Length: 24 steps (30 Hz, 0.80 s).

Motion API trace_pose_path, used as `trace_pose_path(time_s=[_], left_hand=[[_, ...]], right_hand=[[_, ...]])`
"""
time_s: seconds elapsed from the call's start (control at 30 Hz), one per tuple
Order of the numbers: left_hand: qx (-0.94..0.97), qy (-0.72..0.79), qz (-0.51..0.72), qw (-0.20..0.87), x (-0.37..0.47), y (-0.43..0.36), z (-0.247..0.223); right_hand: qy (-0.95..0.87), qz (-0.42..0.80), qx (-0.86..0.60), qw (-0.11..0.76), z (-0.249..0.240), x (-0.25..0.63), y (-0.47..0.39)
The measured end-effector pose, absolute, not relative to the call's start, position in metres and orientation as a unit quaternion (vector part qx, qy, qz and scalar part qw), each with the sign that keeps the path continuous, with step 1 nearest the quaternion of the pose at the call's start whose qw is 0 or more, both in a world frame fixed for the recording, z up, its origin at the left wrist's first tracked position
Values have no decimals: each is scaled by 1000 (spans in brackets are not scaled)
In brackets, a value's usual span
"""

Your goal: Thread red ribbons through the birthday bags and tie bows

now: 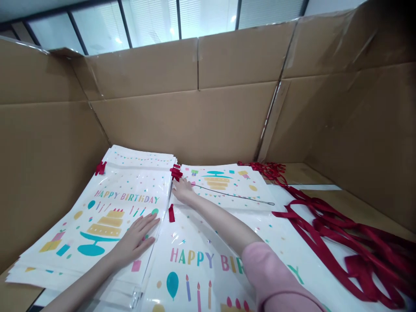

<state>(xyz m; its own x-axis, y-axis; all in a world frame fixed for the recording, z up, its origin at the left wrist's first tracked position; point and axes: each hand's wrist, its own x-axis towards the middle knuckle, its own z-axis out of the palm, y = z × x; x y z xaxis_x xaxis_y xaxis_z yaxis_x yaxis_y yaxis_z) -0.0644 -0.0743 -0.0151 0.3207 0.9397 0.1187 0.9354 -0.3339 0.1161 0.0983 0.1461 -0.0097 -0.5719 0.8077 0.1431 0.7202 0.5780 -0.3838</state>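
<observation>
My left hand [138, 236] lies flat, fingers stretched, on a stack of white "Happy Birthday" plastic bags [107, 182] printed with a cake and balloons. My right hand [183, 190] is closed at that stack's upper right edge, close to the dark red ribbon ends [176, 172] there. From its fingers a thin dark wire [232, 195] with a looped end runs right. Beneath my right arm is a second birthday bag [195, 234], with a short red ribbon piece [171, 213] at its left edge. Another red ribbon tuft [100, 168] sits on the left stack's far side.
Tall cardboard walls [182, 121] surround the work surface at the back and sides. Long dark red ribbons [325, 234] lie in loose loops at the right. A tangle of thin red cord [269, 170] sits at the back right.
</observation>
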Motion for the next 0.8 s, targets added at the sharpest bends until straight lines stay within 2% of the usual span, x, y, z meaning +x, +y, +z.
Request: trace_pose_path(time_s=[0.47, 0.8], left_hand=[[806, 581, 104, 43, -65, -74, -16], [810, 574, 114, 51, -65, -74, -16]], right_hand=[[-856, 181, -461, 148, -26, 95, 155], [-808, 227, -519, 163, -14, 97, 169]])
